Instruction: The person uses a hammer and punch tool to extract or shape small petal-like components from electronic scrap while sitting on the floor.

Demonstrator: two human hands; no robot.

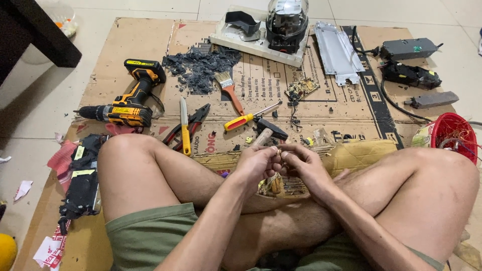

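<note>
Where both hands meet, small brass part (275,150) mostly hidden

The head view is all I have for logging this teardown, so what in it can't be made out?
- Small brass-coloured piece, head view: too small, pinched between the left hand and right hand; kind unclear.
- Hammer: handle end hidden behind the hands.
- Red basket: contents a tangle, too small to tell.
- Yellow round thing: cut off by the left edge.

A flattened brown cardboard box (351,108) with red and black print lies under everything.
</note>
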